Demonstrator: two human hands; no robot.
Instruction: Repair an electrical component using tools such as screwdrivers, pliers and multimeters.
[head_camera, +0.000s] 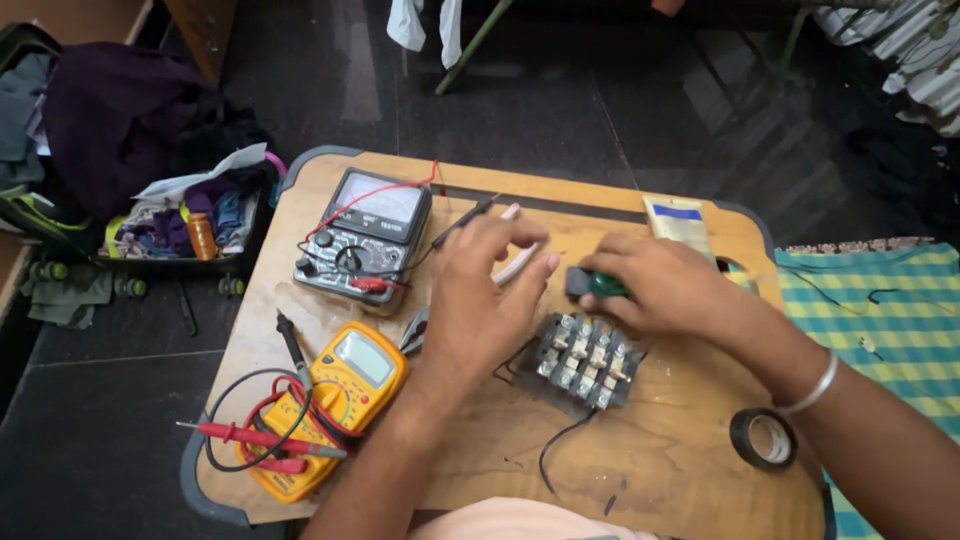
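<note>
— What lay on the wooden worktop (660, 440)?
— A yellow multimeter (335, 400) with red and black probes, a grey analogue meter (365, 240), a roll of black tape (763, 438).
— And beside it?
— A crate of clothes (185, 225) on the dark floor (100, 420).

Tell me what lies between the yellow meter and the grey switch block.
In the head view, the left hand and wrist lie between the yellow meter and the switch block.

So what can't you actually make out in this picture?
Head view only:
- Green-handled tool: mostly covered by the right hand; its tip is hidden.
- Pliers: largely behind the left hand.
- Switch block: its terminals are too small to tell apart.
- Grey meter: needle position unreadable.
- Basket: contents jumbled, unclear.
</note>
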